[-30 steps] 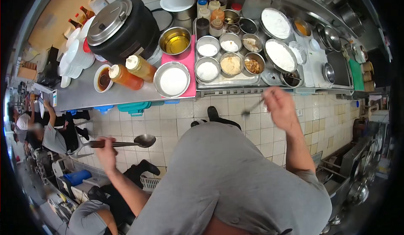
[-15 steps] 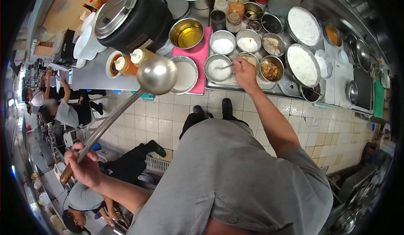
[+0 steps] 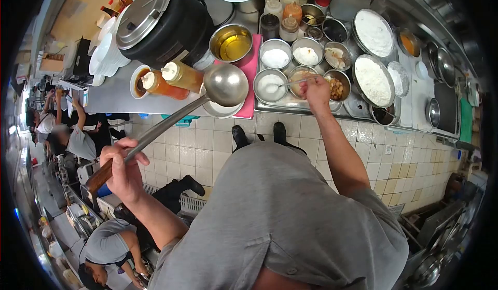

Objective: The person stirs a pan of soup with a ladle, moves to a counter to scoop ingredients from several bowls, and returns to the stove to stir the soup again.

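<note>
My left hand [image 3: 123,169] is wrapped round the wooden handle of a large steel ladle [image 3: 226,85]. The ladle's bowl hangs over a white bowl [image 3: 223,111] at the edge of a pink cloth [image 3: 251,77], below a steel bowl of yellow liquid [image 3: 231,43]. My right hand [image 3: 315,90] pinches the handle of a small spoon [image 3: 290,83]. The spoon's tip is at a steel bowl of white granules [image 3: 270,86]. Under the right hand, a bowl of brown pieces [image 3: 337,86] is partly covered.
A black lidded pot [image 3: 171,30], squeeze bottles [image 3: 174,74] and large bowls of white powder [image 3: 373,81] stand on the counter. Stacked white bowls [image 3: 108,56] are at the left. A co-worker [image 3: 109,243] bends at the lower left; other people stand beyond.
My left hand and the ladle have moved right and the ladle's bowl now covers much of the white bowl. My right hand has shifted slightly right with the spoon.
</note>
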Demonstrator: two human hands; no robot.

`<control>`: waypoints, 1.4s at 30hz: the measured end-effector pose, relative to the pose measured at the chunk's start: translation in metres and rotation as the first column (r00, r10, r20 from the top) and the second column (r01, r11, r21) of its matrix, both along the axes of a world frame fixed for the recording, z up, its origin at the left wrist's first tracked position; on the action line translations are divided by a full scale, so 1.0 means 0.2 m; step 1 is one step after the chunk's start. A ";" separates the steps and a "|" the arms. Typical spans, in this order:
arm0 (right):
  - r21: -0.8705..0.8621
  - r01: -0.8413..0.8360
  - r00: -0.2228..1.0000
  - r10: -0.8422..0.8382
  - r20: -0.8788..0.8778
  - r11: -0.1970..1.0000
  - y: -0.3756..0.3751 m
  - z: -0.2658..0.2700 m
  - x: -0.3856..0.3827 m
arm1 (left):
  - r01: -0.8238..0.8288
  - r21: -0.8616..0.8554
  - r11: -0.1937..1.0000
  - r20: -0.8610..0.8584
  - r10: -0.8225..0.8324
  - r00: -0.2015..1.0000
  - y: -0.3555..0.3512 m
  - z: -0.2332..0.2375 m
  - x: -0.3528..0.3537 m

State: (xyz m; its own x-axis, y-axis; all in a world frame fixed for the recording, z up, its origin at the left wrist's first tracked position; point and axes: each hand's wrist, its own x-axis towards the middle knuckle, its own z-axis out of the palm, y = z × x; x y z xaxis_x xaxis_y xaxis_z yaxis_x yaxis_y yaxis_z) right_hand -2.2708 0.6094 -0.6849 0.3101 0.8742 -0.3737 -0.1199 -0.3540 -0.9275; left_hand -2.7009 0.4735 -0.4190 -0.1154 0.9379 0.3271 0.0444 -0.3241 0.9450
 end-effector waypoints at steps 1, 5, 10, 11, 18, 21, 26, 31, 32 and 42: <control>0.023 0.049 0.998 -0.048 -0.042 0.999 -0.01 0.04 0.01 | 0.015 0.002 1.000 -0.005 -0.015 1.000 0.02 0.00 0.03; 0.134 0.067 0.980 -0.040 -0.196 0.989 -0.03 0.24 -0.03 | 0.075 -0.018 0.997 -0.114 -0.076 0.991 0.09 -0.04 0.10; 0.441 -0.012 0.982 -0.071 0.173 0.898 0.02 0.07 -0.14 | 0.139 -0.047 0.989 -0.114 -0.143 0.983 0.15 -0.03 0.18; 0.379 -0.106 0.965 0.003 0.262 0.919 0.04 -0.02 -0.15 | 0.141 -0.033 0.989 -0.124 -0.144 0.982 0.15 -0.02 0.18; 0.013 -0.263 0.955 0.259 0.147 0.965 0.01 -0.03 -0.18 | 0.064 0.008 0.998 -0.093 -0.063 0.994 0.14 0.00 0.15; -0.029 -0.152 0.982 0.154 0.112 0.988 0.01 -0.03 -0.14 | 0.061 -0.011 0.998 -0.096 -0.062 0.993 0.15 0.00 0.13; -0.019 -0.019 0.999 0.018 -0.050 1.000 0.02 0.05 0.00 | 0.075 -0.002 0.997 -0.145 -0.075 0.987 0.19 -0.01 0.13; 0.205 0.035 0.970 0.017 -0.244 0.978 -0.01 0.30 -0.03 | 0.163 -0.017 0.986 -0.134 -0.164 0.977 0.25 -0.01 0.23; 0.206 0.043 0.970 0.009 -0.243 0.978 -0.03 0.34 -0.04 | 0.172 -0.016 0.985 -0.133 -0.172 0.976 0.26 -0.02 0.27; 0.484 0.133 0.965 -0.224 0.134 0.865 -0.18 0.27 0.24 | 0.269 -0.026 0.963 -0.109 -0.270 0.957 0.31 0.00 0.38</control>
State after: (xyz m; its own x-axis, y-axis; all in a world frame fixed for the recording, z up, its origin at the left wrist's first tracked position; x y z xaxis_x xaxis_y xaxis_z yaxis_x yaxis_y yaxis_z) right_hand -2.2236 0.5744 -0.6308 0.4997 0.8546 0.1410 0.0448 0.1371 -0.9895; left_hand -2.6244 0.5353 -0.4197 0.1781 0.9328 0.3132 0.0614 -0.3282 0.9426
